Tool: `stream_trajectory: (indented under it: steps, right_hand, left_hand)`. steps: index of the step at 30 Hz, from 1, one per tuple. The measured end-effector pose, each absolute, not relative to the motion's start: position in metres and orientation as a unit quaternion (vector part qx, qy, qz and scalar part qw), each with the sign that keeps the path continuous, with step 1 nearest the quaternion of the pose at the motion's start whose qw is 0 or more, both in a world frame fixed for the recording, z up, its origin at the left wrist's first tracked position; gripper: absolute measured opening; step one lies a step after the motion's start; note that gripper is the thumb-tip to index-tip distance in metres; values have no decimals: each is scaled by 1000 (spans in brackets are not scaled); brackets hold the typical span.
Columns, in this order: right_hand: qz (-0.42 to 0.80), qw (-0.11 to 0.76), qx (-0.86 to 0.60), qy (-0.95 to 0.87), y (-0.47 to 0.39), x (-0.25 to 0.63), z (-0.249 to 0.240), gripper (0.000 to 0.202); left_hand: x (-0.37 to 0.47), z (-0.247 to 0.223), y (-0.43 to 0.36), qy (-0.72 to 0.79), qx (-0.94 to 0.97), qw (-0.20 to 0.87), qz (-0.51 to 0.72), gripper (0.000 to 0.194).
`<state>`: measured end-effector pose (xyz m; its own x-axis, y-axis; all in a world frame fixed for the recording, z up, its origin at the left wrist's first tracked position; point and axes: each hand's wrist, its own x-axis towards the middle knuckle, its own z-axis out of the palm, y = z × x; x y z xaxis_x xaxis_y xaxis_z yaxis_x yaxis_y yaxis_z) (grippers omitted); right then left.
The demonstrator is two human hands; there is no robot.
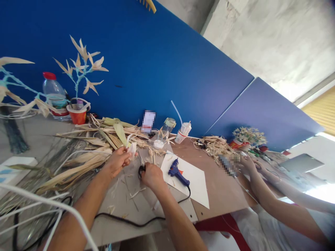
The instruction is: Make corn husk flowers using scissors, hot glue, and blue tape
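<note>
Pinched between the fingers of my left hand (pixel 119 161) is a pale piece of husk (pixel 132 149), held above the table. Just to its right, my right hand (pixel 152 175) is closed around the black handles of scissors (pixel 141 169), whose blades point up toward the husk piece. Dried corn husks (pixel 86 157) lie in a long pile to the left of my left hand. A blue glue gun (pixel 179 173) rests on a white sheet (pixel 197 184) to the right of my right hand.
Along the blue partition (pixel 146 62) stand a bottle (pixel 54 97), a red pot (pixel 77 115) with husk flowers, a phone (pixel 148 122), a jar (pixel 169 124) and a cup (pixel 183 132). A black cord (pixel 131 223) crosses the front. Another person's hands (pixel 250 165) are at right.
</note>
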<state>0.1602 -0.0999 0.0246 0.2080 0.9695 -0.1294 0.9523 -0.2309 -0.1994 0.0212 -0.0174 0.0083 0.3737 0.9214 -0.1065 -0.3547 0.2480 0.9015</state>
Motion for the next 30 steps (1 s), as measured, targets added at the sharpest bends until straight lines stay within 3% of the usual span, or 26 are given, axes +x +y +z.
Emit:
stream_trajectory:
  steps: [5,14,21,26,30]
  right_hand:
    - [207,182,-768,-578,-102,178,23,47]
    - [501,453,-574,-463,-98,188,9,45]
    - [567,501,-502,-419,-85,180,16,46]
    - [515,501,-524,-458,-75,169,10,56]
    - [458,472,-563,-501,-75,162,1,47]
  left_hand:
    - [20,8,-16,335,398,729,445,33]
    - [21,2,-12,325,358,745,459,20]
    - [17,3,-11,303,334,764,461,24]
    - [17,5,-10,308,310,760,480,27]
    - [17,5,-11,317,301,757,485,28]
